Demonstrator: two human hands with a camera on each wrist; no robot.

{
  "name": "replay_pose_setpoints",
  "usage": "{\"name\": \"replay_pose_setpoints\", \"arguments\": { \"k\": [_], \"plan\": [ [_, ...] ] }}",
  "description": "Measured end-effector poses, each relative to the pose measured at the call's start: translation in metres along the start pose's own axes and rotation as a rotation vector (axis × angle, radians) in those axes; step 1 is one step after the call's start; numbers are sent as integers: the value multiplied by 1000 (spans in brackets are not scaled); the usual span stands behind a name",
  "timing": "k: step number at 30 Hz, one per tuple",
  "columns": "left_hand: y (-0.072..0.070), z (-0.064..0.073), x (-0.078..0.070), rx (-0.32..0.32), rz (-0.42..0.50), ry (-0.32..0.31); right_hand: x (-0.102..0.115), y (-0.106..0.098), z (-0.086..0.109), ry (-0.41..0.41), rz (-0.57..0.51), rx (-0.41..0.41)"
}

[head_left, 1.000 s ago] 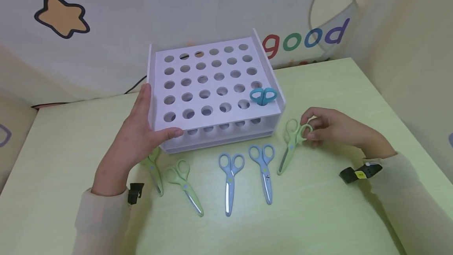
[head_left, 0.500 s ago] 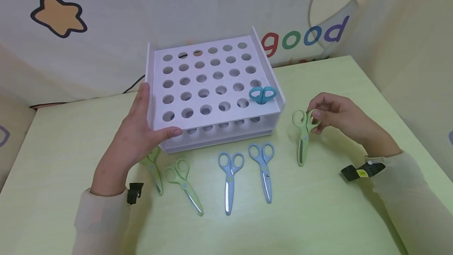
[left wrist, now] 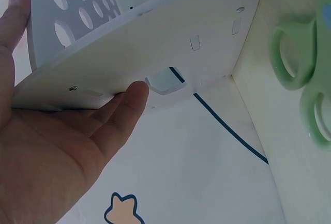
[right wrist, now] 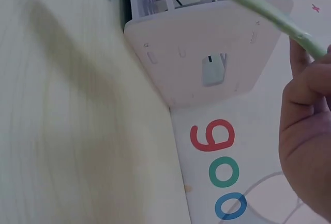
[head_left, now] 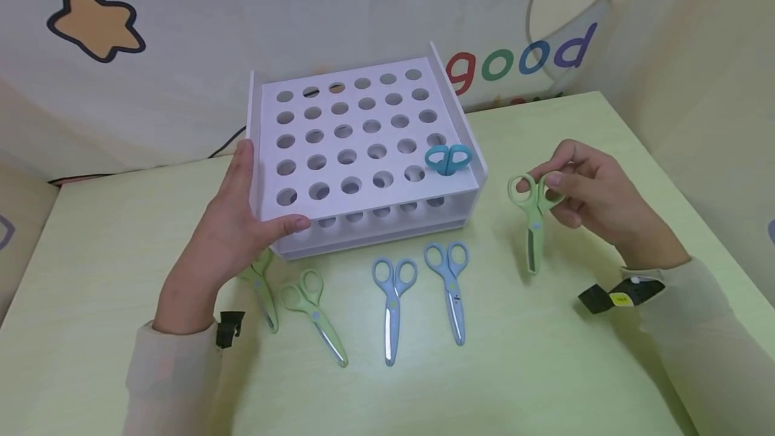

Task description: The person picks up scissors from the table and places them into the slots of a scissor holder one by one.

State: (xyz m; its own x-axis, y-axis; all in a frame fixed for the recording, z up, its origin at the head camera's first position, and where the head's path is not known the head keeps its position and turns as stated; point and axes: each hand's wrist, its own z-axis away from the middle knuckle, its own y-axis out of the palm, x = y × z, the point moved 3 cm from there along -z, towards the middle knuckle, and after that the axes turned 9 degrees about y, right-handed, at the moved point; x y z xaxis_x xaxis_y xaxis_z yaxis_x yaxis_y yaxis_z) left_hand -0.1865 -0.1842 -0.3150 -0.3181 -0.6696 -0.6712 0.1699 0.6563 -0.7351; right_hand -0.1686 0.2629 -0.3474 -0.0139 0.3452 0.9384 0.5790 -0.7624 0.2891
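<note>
My left hand (head_left: pixel 224 234) holds the white rack (head_left: pixel 395 161) at its near left corner, thumb on the front edge, fingers along the outer side panel (left wrist: pixel 176 38). Rows of round holes cover the rack's top. Teal-handled scissors (head_left: pixel 447 165) stand in a hole at its near right corner, blades hidden below the handles. To the right of the rack, my right hand (head_left: pixel 599 197) pinches green scissors (head_left: pixel 535 221) by one finger loop; they hang upright over the table, blades down. In the right wrist view, the green scissors (right wrist: pixel 248 1) appear as a long thin strip.
Two blue scissors (head_left: pixel 392 318) lie on the table in front of the rack, handles towards it. Further left are green scissors (head_left: pixel 317 315) and another green pair (head_left: pixel 263 295), partly hidden by my left hand. A printed curtain (head_left: pixel 303 12) hangs behind the table.
My right hand has lifted the green scissors and carried them slightly right and away from me; they swung from slanted to nearly upright. My left hand still holds the rack.
</note>
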Motion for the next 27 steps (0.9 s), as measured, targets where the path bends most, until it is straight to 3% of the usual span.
{"name": "replay_pose_setpoints", "arguments": {
  "k": [5, 9, 13, 17, 19, 23, 27],
  "plan": [
    [0, 1, -1, -11, 8, 14, 4, 8, -2, -51, -77, 39],
    [-1, 1, 0, -19, 13, 23, 7, 13, -2, -104, -66, -3],
    [-1, 1, 0, -19, 21, 19, 10, 15, -2, -130, 14, -210],
    [-1, 2, -1, -11, 29, 5, 12, 16, 1, -85, 127, -454],
    [-1, 2, -1, -13, 38, 10, 12, 17, 2, -81, 151, -503],
    [-1, 2, -1, -20, 50, 17, 14, 22, 1, -143, 225, -509],
    [0, 2, 0, -20, 54, 15, 16, 26, 1, -245, 243, -451]
  ]
}}
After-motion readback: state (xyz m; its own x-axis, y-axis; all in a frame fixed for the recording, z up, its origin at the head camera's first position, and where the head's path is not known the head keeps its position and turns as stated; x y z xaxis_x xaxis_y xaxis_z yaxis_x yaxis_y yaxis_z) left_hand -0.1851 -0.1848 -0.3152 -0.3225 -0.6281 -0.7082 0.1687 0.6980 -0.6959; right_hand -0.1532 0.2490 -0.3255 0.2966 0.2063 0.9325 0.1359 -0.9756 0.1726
